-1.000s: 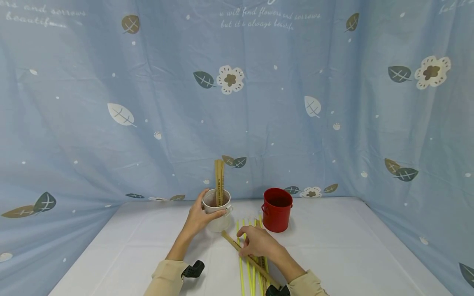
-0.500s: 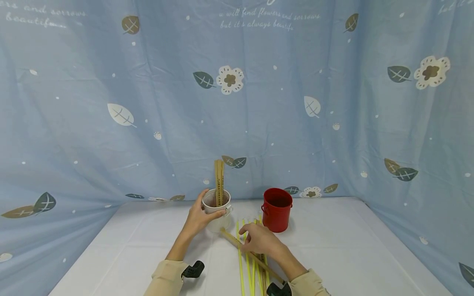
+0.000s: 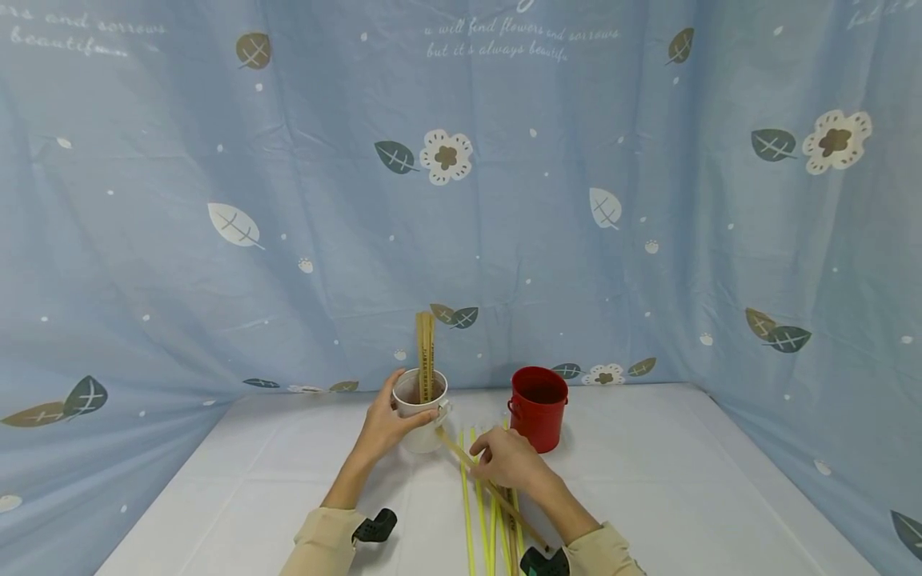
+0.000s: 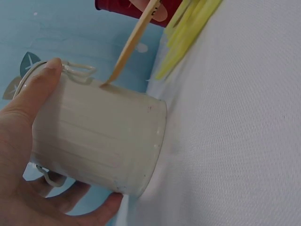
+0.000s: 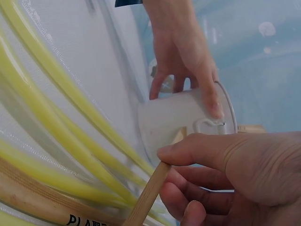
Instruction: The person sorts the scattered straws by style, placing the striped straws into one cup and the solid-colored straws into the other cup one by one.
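Observation:
My left hand (image 3: 385, 426) grips a white metal cup (image 3: 422, 420) on the white table; its fingers wrap the cup's wall (image 4: 99, 136). Two wooden sticks (image 3: 426, 356) stand upright inside the cup. My right hand (image 3: 504, 458) pinches another wooden stick (image 3: 461, 454) and holds it slanted, its tip touching the cup's side just under the rim (image 4: 106, 84). In the right wrist view the stick (image 5: 149, 193) passes under my thumb, with the cup (image 5: 181, 120) behind it. Several yellow straws (image 3: 481, 512) and more wooden sticks lie under my right hand.
A red metal bucket (image 3: 539, 408) stands right of the cup, close behind my right hand. The white table (image 3: 684, 480) is backed and flanked by a blue flower-print cloth (image 3: 576, 200). Black wrist mounts (image 3: 376, 525) sit on both sleeves.
My right hand has lifted the wooden stick's far end off the table and carried it up and toward the white cup. The left hand and cup have stayed put.

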`<state>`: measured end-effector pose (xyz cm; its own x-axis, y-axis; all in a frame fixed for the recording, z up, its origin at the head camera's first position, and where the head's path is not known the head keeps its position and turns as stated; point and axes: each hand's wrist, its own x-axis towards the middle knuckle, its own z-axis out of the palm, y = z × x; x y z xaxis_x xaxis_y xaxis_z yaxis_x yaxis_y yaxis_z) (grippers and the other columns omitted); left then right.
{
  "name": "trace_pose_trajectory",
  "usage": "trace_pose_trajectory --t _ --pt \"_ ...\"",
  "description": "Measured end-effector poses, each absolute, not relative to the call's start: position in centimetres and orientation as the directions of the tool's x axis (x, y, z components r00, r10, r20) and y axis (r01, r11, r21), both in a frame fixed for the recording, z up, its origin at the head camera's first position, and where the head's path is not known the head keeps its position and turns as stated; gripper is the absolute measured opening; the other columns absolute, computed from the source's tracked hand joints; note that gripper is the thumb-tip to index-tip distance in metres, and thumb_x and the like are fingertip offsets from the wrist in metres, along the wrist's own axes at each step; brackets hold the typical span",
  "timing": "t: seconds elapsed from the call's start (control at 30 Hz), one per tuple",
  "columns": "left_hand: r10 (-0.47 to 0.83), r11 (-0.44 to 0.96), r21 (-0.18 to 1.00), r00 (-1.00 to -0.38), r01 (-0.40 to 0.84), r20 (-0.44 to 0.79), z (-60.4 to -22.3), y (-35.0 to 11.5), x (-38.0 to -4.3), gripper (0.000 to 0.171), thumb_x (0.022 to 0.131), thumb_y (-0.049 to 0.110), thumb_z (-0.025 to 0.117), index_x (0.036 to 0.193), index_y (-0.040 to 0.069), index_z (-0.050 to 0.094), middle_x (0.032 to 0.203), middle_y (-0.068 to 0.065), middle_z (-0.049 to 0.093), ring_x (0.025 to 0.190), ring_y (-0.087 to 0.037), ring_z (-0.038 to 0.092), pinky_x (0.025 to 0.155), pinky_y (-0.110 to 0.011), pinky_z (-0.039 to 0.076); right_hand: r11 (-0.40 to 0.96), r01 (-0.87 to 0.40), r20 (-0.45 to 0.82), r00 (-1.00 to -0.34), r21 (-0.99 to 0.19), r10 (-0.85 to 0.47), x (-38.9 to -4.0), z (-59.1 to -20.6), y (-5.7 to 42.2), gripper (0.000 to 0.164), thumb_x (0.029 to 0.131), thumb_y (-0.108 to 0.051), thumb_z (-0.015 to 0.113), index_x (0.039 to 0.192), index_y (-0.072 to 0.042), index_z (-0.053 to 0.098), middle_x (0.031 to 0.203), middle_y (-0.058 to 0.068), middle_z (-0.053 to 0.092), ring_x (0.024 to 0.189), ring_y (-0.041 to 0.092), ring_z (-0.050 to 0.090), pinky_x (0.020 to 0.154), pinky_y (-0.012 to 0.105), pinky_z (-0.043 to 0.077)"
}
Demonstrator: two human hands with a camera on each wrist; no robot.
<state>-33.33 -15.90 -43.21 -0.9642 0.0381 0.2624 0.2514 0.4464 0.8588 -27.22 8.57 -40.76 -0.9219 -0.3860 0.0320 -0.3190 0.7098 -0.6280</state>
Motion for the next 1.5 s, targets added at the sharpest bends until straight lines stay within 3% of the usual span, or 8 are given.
trace_pose_trajectory --t 0.9,1.2,1.5 --pt "0.036 0.452 0.853 -0.961 0.261 0.274 -43.18 -15.86 -33.22 0.104 0.073 0.046 0.085 0.155 0.024 0.025 0.145 -0.018 0.047 0.129 -0.043 0.051 0.094 -0.053 0.050 0.679 -0.327 0.079 -0.926 -0.657 -0.370 -27.67 -41.00 8.87 0.022 0.085 -0.009 0.066 0.104 -0.003 0.075 0.074 -0.001 0.065 0.056 0.010 0.051 0.050 0.024 0.045" --pt "0.037 0.457 0.851 -0.961 0.260 0.274 -43.14 -15.84 -33.20 0.105 0.073 0.047 0.084 0.156 0.024 0.025 0.146 -0.019 0.045 0.129 -0.044 0.051 0.094 -0.053 0.050 0.672 -0.308 0.065 -0.930 -0.673 -0.361 -27.50 -40.83 8.82 0.021 0.086 -0.011 0.068 0.105 -0.004 0.073 0.077 0.002 0.065 0.057 0.012 0.055 0.052 0.025 0.049" --pt "0.038 0.450 0.853 -0.960 0.264 0.277 -43.15 -15.84 -33.20 0.103 0.073 0.046 0.085 0.155 0.024 0.025 0.146 -0.019 0.045 0.128 -0.043 0.052 0.092 -0.051 0.051 0.631 -0.290 0.043 -0.926 -0.720 -0.376 -27.38 -40.83 8.94 0.027 0.091 -0.014 0.064 0.114 -0.001 0.066 0.069 0.001 0.063 0.050 0.020 0.062 0.048 0.029 0.048"
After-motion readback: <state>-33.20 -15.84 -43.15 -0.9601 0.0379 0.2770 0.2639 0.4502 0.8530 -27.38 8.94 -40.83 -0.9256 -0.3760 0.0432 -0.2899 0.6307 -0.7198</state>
